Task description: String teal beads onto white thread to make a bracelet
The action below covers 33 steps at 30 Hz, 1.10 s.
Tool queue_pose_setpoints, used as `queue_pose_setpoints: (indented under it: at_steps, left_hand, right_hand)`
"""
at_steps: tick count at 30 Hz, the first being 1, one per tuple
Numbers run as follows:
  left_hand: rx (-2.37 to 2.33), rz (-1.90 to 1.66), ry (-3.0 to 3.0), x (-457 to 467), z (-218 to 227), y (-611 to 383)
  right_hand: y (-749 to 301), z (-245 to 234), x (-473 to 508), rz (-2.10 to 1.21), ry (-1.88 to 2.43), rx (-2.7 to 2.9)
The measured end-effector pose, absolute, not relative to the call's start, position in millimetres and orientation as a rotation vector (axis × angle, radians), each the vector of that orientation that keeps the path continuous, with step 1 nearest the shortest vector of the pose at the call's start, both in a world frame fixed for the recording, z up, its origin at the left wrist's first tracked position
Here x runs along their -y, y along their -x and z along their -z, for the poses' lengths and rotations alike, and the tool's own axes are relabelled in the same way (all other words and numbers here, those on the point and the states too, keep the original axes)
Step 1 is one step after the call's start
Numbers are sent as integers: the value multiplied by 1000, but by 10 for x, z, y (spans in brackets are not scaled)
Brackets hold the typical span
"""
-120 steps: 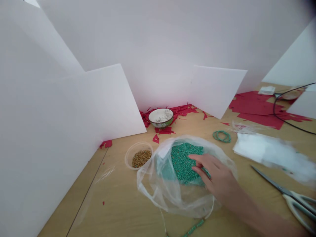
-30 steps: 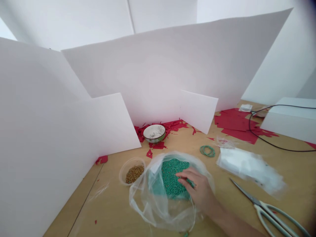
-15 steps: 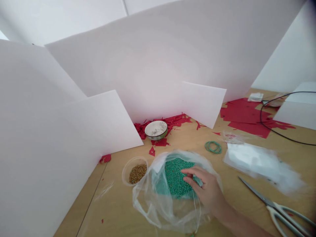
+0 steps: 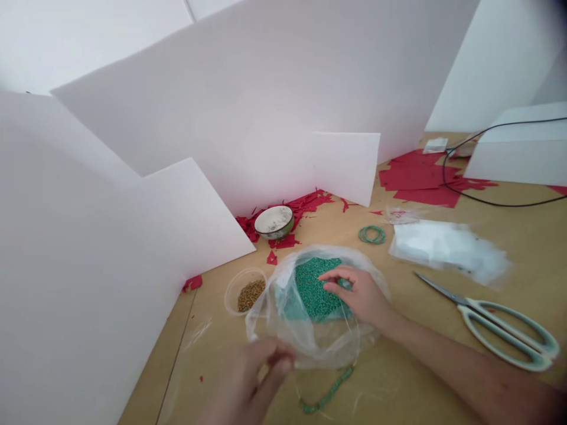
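Note:
My right hand [image 4: 357,292] is over an open clear plastic bag [image 4: 305,348] of small green beads [image 4: 316,289], thumb and forefinger pinched near the beads. From it a thin thread runs down over the bag to a string of green beads [image 4: 328,394] with a few gold ones, hanging in a curve in front. My left hand [image 4: 261,378], blurred, is low in the view at the bag's near side. Its fingers are pinched together, and the string's other end rises toward them. Left of the bag is a round clear tub [image 4: 231,295] of gold beads [image 4: 251,295].
Scissors [image 4: 482,319] lie at the right, near a clear plastic packet [image 4: 443,245] and green rings of strung beads [image 4: 371,235]. A bowl [image 4: 274,223] stands behind among red scraps [image 4: 310,203]. White panels [image 4: 212,218] enclose the left and back. A black cable [image 4: 491,203] crosses the far right.
My left hand has come into view from below. The string of beads now shows in front of the bag. My right hand stays over the beads while the view has shifted.

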<state>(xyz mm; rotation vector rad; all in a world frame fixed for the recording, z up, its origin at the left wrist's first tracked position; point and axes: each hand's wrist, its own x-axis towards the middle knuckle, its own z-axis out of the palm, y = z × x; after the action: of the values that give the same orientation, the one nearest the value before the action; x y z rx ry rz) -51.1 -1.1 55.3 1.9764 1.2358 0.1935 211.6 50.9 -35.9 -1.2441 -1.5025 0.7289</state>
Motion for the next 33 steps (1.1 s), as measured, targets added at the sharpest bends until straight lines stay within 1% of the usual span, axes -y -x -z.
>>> queue_pose_setpoints:
  at_steps: [2,6,10,14,20,23,27,30,33]
  left_hand:
    - [-1266,-291,-2099,-375,-343,185]
    - [-1277,-311,-2175,-807,-10,-362]
    - [-1286,-319,-2064,-908,215,-622]
    - [-1255,-404,-1826,-1045,362,-649]
    - [-1086,-572,-1239,-1172,372,-500]
    - [-1011,-701,-960,-1073,324,-447]
    - [-901,-789,-647,-906,240,-417]
    - [-837,-823,-444,-833,194,-404]
    - [-800,-832,-365,-800,176,-383]
  right_hand:
    - [-2106,363,-517,-716,1251,1494]
    - [-2101,378,-522,-719,1256,1486]
    - [-2156,393,-541,-740,1260,1486]
    - [-2214,387,-562,-751,1268,1474]
    - [-2221,353,-544,-703,1235,1536]
    - [-2202,359,-519,-668,1235,1592]
    - [-2177,358,-488,-651,1285,1648]
    - [-2158,335,-478,-648,1330,1690]
    - [-2145,310,-478,-627,1348,1705]
